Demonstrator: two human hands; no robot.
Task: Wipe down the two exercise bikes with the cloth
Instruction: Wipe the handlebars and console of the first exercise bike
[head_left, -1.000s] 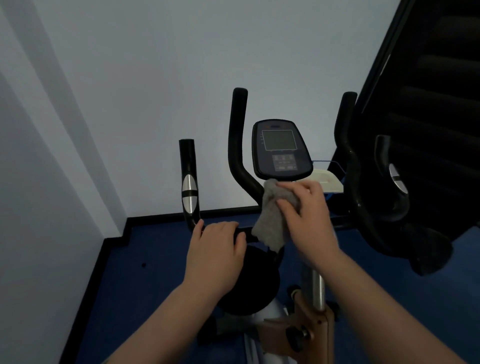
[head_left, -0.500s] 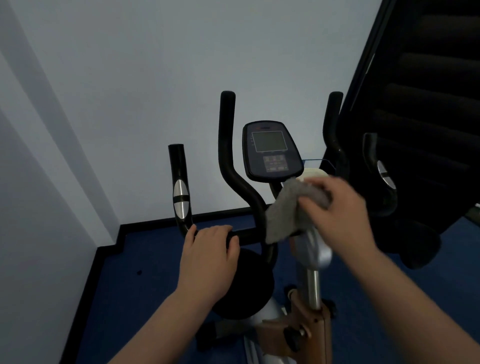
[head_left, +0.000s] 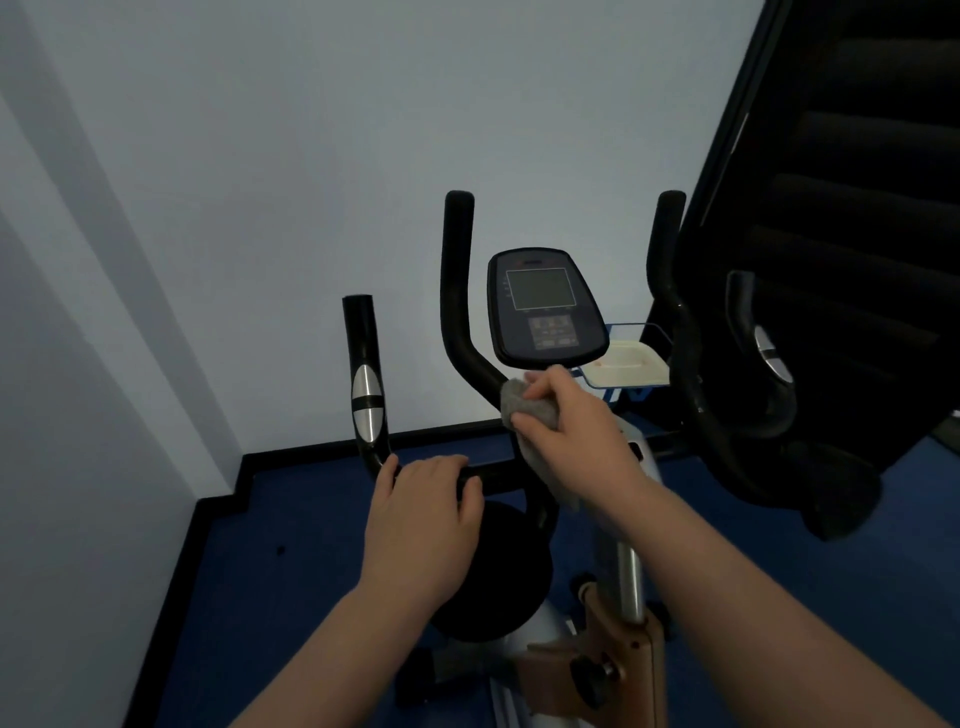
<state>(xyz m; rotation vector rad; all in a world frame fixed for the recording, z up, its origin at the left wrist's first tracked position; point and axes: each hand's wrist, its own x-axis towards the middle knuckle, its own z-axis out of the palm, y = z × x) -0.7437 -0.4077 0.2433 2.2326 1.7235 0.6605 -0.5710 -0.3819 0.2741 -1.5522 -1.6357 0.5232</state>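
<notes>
From the head camera: the left hand (head_left: 423, 512) is clenched over the black horizontal handlebar (head_left: 498, 474) of the near exercise bike, steadying it. The right hand (head_left: 574, 428) grasps the bunched grey cloth (head_left: 524, 402) — pressed just below the dark oval console (head_left: 545, 306), at the stem. A second bike is not clearly in view (dark shapes right), so much wiping likely remains — seat, frame, further grips.

Single head camera looking forward and down, sitting close above exercise bike (head_left: 524, 467) handlebars, facing pale wall (head_left: 311, 156) corner; wide-angle bending edges.
</notes>
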